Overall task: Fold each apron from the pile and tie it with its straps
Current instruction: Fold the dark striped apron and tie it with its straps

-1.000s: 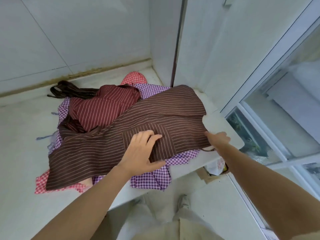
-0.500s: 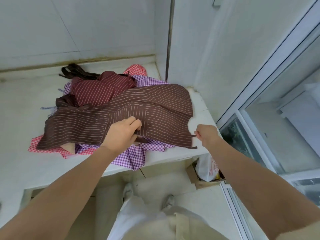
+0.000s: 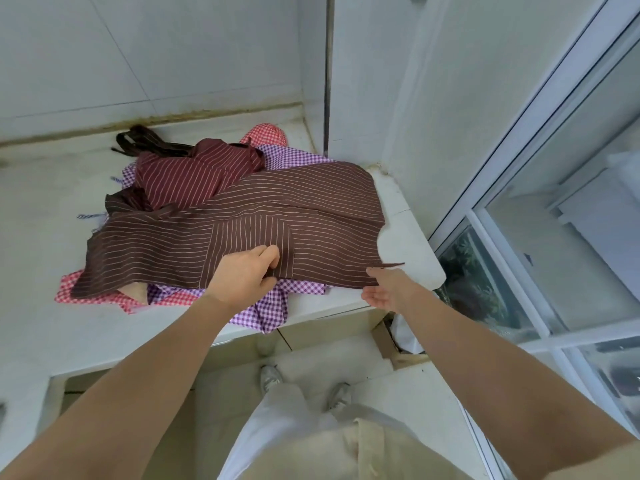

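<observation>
A brown striped apron lies spread on top of the pile on the white counter. Under it are a dark red striped apron, a purple checked apron and a red checked apron. My left hand pinches the brown apron's near hem at its middle. My right hand holds the apron's near right corner from below, palm up, where a thin brown strap sticks out to the right.
Dark straps trail from the back of the pile toward the tiled wall. The counter ends at a rounded corner on the right, beside a glass window. A cardboard box and a white bag sit on the floor below.
My left hand went from lying flat on the brown apron to gripping its near hem. My right hand slid from the right edge down to the near corner.
</observation>
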{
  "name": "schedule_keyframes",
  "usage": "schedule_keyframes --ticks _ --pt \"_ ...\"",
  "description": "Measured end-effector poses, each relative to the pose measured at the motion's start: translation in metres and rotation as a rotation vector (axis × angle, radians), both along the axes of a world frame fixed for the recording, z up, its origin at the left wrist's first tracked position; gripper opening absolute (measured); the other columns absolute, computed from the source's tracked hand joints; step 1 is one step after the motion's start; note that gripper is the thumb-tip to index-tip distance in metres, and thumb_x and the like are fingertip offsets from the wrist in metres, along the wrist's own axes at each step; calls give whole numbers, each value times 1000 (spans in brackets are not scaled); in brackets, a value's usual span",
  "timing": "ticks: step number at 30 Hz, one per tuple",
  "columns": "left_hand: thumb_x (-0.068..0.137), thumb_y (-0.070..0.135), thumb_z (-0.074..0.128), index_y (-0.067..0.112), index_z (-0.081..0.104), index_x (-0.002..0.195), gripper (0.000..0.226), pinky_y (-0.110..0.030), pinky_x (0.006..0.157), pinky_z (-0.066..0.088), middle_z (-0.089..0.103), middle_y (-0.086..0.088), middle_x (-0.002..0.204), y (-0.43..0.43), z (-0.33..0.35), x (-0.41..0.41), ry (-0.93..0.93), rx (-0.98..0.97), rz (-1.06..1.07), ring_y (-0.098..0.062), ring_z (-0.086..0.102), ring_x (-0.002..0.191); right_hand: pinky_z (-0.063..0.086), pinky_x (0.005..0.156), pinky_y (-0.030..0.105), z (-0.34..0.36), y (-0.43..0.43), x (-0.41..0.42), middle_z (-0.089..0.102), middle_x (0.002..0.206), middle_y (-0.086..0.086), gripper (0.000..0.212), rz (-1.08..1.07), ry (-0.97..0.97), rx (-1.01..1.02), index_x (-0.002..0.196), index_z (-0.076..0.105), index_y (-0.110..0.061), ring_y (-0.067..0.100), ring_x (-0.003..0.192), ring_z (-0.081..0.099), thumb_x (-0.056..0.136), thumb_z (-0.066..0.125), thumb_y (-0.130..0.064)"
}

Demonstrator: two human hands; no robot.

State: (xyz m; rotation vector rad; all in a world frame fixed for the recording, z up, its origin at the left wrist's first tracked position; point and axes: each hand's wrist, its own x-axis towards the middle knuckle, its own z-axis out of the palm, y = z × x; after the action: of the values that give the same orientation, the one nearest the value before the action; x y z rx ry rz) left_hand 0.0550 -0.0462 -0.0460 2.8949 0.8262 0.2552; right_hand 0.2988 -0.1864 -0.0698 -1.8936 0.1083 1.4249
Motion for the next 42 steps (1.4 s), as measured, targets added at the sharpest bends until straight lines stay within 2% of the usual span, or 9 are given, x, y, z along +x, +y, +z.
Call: schedule_keyframes --ticks 8,12,15,18,23,26,30,36,42 --pt "77 12 71 16 53 92 23 -18 45 23 54 7 72 1 0 -1 -13 -16 43 -13 44 51 38 38 24 -14 -4 -1 46 59 3 32 333 -442 -121 66 44 -12 16 46 43 92 64 -15" --pt "80 16 69 17 55 97 22 -18 47 24 60 5 79 1 1 -4 -5 -21 61 -13 47 56 47 58 29 -19 0 -1 53 68 3 26 485 -599 -166 67 46 -13 23 61 56 92 53 -15" --pt "80 16 69 18 56 99 23 -23 51 34 61 6 83 1 3 -4 5 -34 68 -14 50 59 56 68 33 -13 1 7 58 77 7 19 253 -446 -77 80 53 -6 22 58 60 94 52 -18" --pt "81 17 67 19 55 99 22 -26 56 39 61 7 83 3 8 -3 26 -41 69 -15 51 62 52 45 21 2 2 21 57 81 11 3 -41 -159 99 88 57 -2 15 56 52 90 59 -1" --pt "83 22 65 20 54 95 17 -19 49 25 50 12 67 5 23 7 53 -47 31 -11 47 58 39 47 21 44 6 46 46 69 4 16 -133 -583 459 81 45 -12 14 53 42 90 54 -1" --pt "86 26 59 23 50 96 14 -20 51 29 51 12 65 0 21 14 218 -167 -18 -9 48 60 32 46 25 44 0 52 45 63 4 10 144 -709 243 81 48 -10 16 52 40 91 49 -9" --pt "92 34 58 24 58 106 17 -22 57 38 51 16 71 -8 7 15 460 -464 -41 -3 49 63 42 44 21 23 -22 50 54 45 2 12 675 -391 -222 82 52 -5 12 39 50 93 49 -8" --pt "96 29 57 31 62 95 6 -24 66 49 63 12 82 24 18 5 15 -476 174 -6 60 70 53 79 33 35 23 37 60 81 3 16 752 -881 9 85 56 -15 21 79 60 97 46 -19" --pt "89 15 64 19 66 106 18 -32 86 44 56 0 106 87 23 14 -247 -181 295 -18 51 101 45 86 23 58 102 7 61 106 -7 18 740 -853 367 111 60 -24 9 94 59 96 53 -15"
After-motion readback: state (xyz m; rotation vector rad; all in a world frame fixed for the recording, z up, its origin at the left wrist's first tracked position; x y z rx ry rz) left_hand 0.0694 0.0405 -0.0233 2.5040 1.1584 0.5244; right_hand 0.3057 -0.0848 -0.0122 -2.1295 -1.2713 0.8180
